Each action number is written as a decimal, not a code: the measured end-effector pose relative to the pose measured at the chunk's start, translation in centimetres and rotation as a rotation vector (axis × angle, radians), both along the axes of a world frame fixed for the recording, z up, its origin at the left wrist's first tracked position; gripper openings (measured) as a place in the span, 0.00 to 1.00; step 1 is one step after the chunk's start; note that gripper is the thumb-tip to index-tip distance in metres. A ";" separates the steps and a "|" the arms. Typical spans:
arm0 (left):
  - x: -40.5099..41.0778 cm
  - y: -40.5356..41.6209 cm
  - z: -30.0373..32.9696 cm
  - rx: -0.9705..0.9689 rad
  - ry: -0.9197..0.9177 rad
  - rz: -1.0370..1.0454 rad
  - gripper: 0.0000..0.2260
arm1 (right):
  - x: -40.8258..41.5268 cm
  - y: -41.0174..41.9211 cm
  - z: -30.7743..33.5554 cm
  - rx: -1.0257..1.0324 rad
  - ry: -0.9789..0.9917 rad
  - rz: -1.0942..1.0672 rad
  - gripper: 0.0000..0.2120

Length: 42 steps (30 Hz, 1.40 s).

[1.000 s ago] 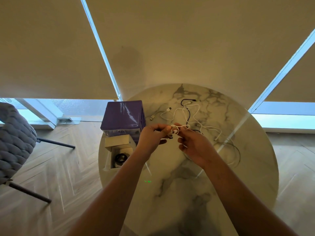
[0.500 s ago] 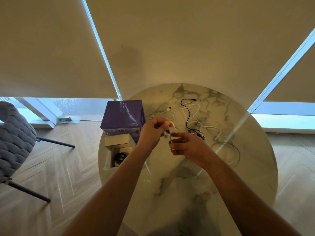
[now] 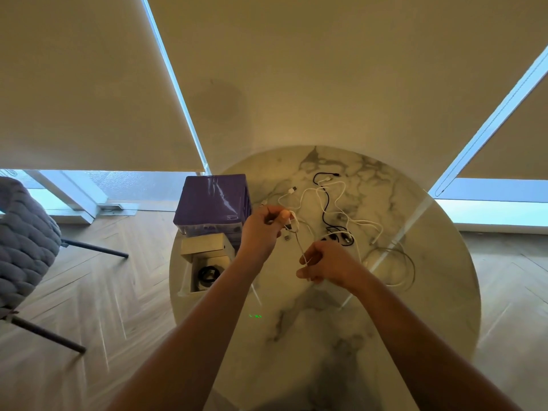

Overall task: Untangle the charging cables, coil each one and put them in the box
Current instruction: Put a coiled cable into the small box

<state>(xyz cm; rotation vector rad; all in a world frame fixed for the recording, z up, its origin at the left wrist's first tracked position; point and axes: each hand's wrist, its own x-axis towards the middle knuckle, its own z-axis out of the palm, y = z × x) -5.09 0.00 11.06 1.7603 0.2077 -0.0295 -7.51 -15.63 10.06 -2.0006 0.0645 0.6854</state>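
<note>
I see both hands raised over the round marble table (image 3: 415, 307). My left hand (image 3: 262, 229) has its fingers curled round a small bunch of white cable (image 3: 299, 243) near its plug end, thumb pressed on top. My right hand (image 3: 324, 266), lower and nearer to me, pinches the same cable, which runs taut in a short slanted line between the two hands.

Beyond the hands the tangle (image 3: 332, 209) lies on the far half of the table: white loops crossing a black cable (image 3: 324, 200) that snakes from the far edge to a small dark coil just past my right hand. One white plug (image 3: 292, 190) rests apart from the others near the purple box (image 3: 212, 200). More pale cable curves in a wide loop on the right side of the table.

The purple box stands at the table's left edge. Just in front of it sits a small open box (image 3: 204, 272) with a coiled black cable (image 3: 209, 274) inside; its pale lid (image 3: 204, 246) lies between the two boxes.

A grey quilted chair (image 3: 23, 241) stands on the wooden floor at far left.
</note>
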 end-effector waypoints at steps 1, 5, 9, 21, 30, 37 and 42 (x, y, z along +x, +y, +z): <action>-0.1 -0.1 0.0 -0.018 -0.001 -0.002 0.05 | 0.0 0.1 0.1 0.004 0.001 0.010 0.10; -0.2 -0.2 0.1 -0.070 0.003 -0.028 0.04 | 0.2 1.0 1.0 0.056 -0.088 -0.011 0.13; -0.4 -0.6 0.1 -0.099 0.005 -0.061 0.04 | 0.6 1.5 1.7 0.082 -0.220 -0.187 0.05; -0.5 -0.5 -0.1 0.043 -0.058 -0.177 0.04 | -0.1 0.8 1.7 0.165 -0.191 -0.284 0.08; -0.9 0.1 -0.2 -0.090 0.113 -0.115 0.07 | 0.4 -0.1 2.1 0.226 -0.317 -0.434 0.04; -0.5 0.6 0.1 0.176 0.097 -0.287 0.12 | 0.7 -0.6 1.8 0.169 -0.329 -0.385 0.05; -0.1 0.6 1.0 0.312 -0.021 -0.268 0.09 | 1.0 -0.8 1.9 0.118 -0.338 -0.292 0.02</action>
